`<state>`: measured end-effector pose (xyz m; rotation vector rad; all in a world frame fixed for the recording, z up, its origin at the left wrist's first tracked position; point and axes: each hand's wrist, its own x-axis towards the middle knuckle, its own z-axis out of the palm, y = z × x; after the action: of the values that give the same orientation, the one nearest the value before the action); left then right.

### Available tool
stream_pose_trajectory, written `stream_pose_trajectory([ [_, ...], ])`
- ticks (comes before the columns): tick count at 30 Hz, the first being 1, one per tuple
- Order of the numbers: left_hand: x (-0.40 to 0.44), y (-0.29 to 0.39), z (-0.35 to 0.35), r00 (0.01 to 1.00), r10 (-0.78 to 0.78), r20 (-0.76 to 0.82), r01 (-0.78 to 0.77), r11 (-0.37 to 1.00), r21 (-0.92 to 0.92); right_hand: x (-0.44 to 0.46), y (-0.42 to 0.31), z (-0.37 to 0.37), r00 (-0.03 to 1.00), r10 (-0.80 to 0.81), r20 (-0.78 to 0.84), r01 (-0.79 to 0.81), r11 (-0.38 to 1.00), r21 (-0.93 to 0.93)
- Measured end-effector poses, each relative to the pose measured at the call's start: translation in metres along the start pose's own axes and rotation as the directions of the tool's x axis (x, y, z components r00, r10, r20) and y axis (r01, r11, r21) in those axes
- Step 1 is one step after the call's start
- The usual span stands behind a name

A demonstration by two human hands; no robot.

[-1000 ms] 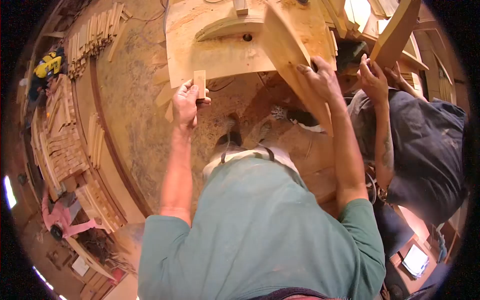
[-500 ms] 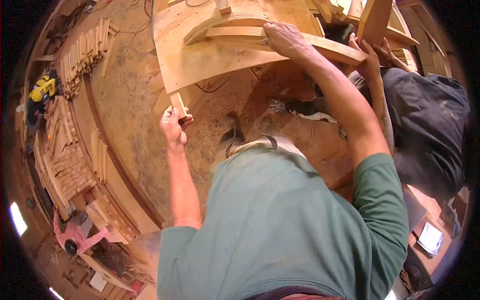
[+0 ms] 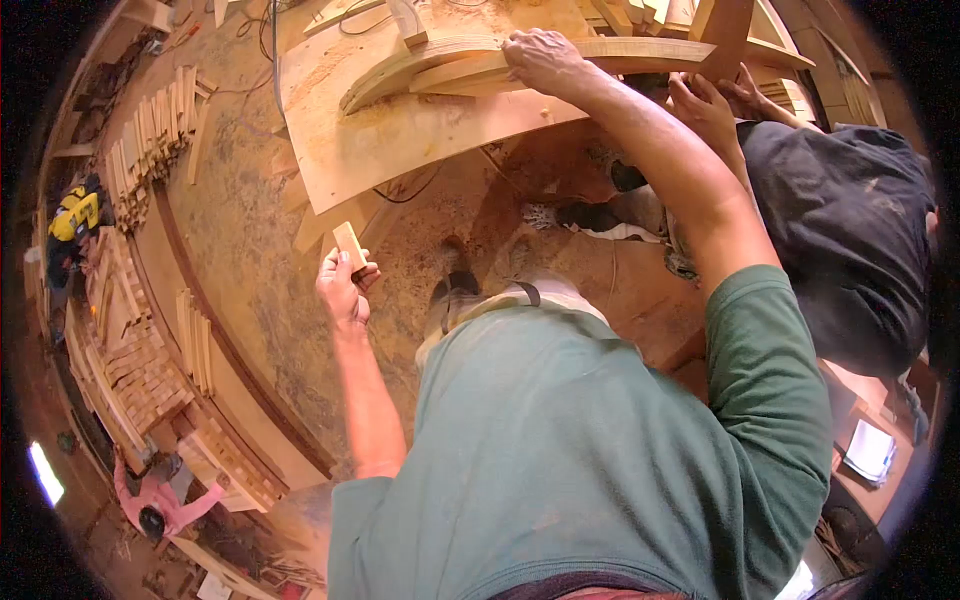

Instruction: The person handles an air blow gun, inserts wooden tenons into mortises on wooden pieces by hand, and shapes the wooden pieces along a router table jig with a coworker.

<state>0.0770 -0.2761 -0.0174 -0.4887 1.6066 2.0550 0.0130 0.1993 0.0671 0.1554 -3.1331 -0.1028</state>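
My left hand (image 3: pixel 345 285) is closed around a small wooden block (image 3: pixel 349 247), held upright in front of the table's near corner. Over the table, my right hand (image 3: pixel 543 62) grips a curved wooden piece (image 3: pixel 455 74) from above, its fingertips partly hidden. Another long curved piece (image 3: pixel 385 76) lies along its far side, and the two seem to touch at places. At the right end of these pieces are a co-worker's hands (image 3: pixel 705 108), next to an upright wooden board (image 3: pixel 726 35).
The plywood table (image 3: pixel 345 165) carries sawdust and a small wooden piece (image 3: pixel 407 22). A co-worker in dark clothes (image 3: pixel 835 235) is close on my right. Stacked wood strips (image 3: pixel 150 140) and blocks (image 3: pixel 145 355) line the left, with two more people there.
The right end of the curved piece under my right hand has swung away from me, towards the other curved piece. My left hand with the block is slightly nearer my body. The view has shifted.
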Motion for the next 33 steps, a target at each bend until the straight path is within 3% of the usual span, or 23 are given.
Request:
stream_pose_trajectory([
  [6, -0.005, -0.001, 0.005, 0.999, -0.038, -0.003, 0.038, 0.999, 0.008, 0.008, 0.014, -0.002, 1.0, -0.024, 0.02, 0.025, 0.998, -0.05],
  [9, -0.006, -0.006, 0.006, 0.998, -0.055, -0.008, 0.055, 0.998, 0.016, 0.014, 0.02, 0.001, 0.996, -0.073, -0.055, 0.066, 0.991, -0.118],
  [18, -0.008, -0.014, 0.001, 0.997, -0.047, -0.066, 0.05, 0.998, 0.044, 0.035, 0.03, 0.013, 0.997, -0.066, 0.03, 0.069, 0.991, -0.112],
  [19, -0.005, -0.014, 0.005, 0.997, -0.045, -0.061, 0.047, 0.998, 0.043, 0.04, 0.017, -0.013, 0.936, 0.112, 0.334, -0.097, 0.993, -0.061],
  [25, 0.007, -0.026, -0.009, 0.993, -0.062, -0.099, 0.068, 0.996, 0.063, 0.018, 0.035, -0.006, 0.995, 0.019, 0.098, -0.008, 0.993, -0.116],
  [29, 0.007, -0.025, -0.005, 0.996, -0.079, -0.03, 0.081, 0.995, 0.063, 0.015, 0.026, -0.023, 0.989, 0.058, 0.135, -0.05, 0.997, -0.058],
  [33, 0.013, -0.014, 0.009, 0.999, -0.033, 0.022, 0.032, 0.997, 0.066, 0.013, -0.006, -0.051, 0.974, 0.056, 0.22, -0.084, 0.989, 0.121],
])
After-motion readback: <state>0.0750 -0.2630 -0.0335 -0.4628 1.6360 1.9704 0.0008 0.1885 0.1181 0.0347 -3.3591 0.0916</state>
